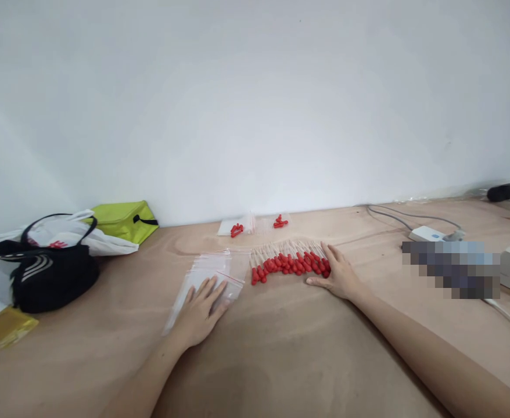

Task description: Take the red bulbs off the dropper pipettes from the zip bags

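Note:
My left hand (205, 310) lies flat, fingers spread, on a fanned stack of clear zip bags (203, 266) with red seal lines. At the right end of a row of red-tipped pale sticks (287, 263) rests my right hand (337, 273), thumb and fingers apart around the row's edge. The sticks lie side by side with their red ends towards me; their exact kind is unclear. Behind them, near the wall, are a bag with red pieces (236, 230) on the left and another small group of red pieces (280, 222) on the right, also on clear plastic.
To the left are a black bag (57, 278), a white bag (115, 242), a lime-green bag (122, 220) and a yellow packet (6, 328). On the right sit a white power strip (429, 234) with grey cables and a blurred-out object (451, 270). A white wall closes off the wooden table's (281, 360) back.

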`<state>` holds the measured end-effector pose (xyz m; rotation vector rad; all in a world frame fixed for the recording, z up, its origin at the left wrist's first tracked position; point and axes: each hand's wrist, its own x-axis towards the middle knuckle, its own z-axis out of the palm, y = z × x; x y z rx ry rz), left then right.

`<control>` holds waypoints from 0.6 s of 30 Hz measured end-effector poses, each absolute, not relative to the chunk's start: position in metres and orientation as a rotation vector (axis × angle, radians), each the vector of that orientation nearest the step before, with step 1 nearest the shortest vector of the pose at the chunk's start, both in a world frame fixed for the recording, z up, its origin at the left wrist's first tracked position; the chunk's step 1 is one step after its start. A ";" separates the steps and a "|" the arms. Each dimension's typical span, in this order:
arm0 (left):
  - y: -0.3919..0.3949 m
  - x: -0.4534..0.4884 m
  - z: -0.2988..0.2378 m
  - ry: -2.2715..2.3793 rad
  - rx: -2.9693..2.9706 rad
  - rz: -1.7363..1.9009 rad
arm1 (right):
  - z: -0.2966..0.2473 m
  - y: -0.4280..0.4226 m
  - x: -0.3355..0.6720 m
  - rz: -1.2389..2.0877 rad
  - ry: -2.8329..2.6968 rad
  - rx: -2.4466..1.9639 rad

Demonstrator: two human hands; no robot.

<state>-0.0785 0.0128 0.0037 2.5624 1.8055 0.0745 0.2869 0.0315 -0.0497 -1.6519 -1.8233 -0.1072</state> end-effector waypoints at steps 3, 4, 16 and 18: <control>0.021 -0.081 0.000 2.096 2.349 0.094 | -0.053 0.046 0.282 -0.046 -1.812 -1.564; 0.024 -0.081 -0.001 2.171 2.311 0.128 | -0.054 0.050 0.279 -0.046 -1.807 -1.544; 0.020 -0.004 0.008 1.874 2.637 0.824 | -0.036 0.028 0.261 -0.237 -1.801 -1.475; 0.025 0.010 0.004 1.906 2.606 0.806 | -0.031 0.017 0.255 -0.223 -1.847 -1.404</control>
